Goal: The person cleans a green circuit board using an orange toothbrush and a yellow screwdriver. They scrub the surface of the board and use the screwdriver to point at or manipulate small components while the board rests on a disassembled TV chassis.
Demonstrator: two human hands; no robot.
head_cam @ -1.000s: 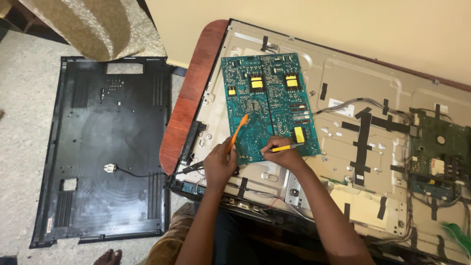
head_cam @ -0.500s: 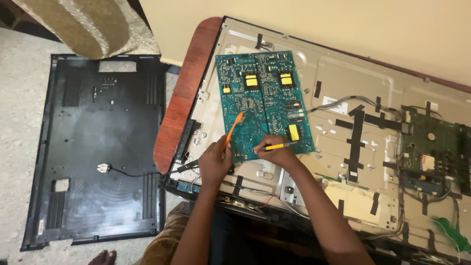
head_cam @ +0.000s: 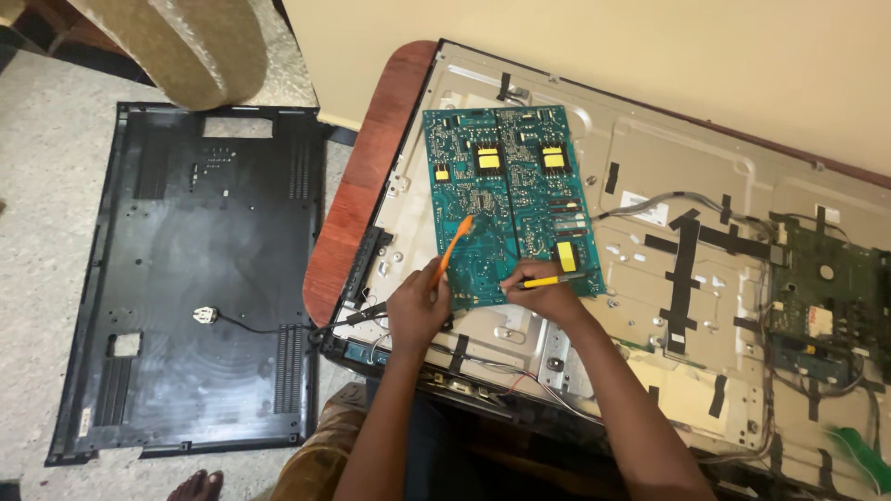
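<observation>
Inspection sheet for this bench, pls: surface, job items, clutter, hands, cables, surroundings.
Surface: opened flat-panel chassis lies on a wooden table.
Job's things: teal circuit board on the chassis.
Clutter: black tape strips.
Grippers: left hand holds an orange tool; right hand holds a yellow tool against the board.
Cables: grey bundle runs toward the green board.
Surroundings: black back cover on the floor.

Both hands closed, side by side
</observation>
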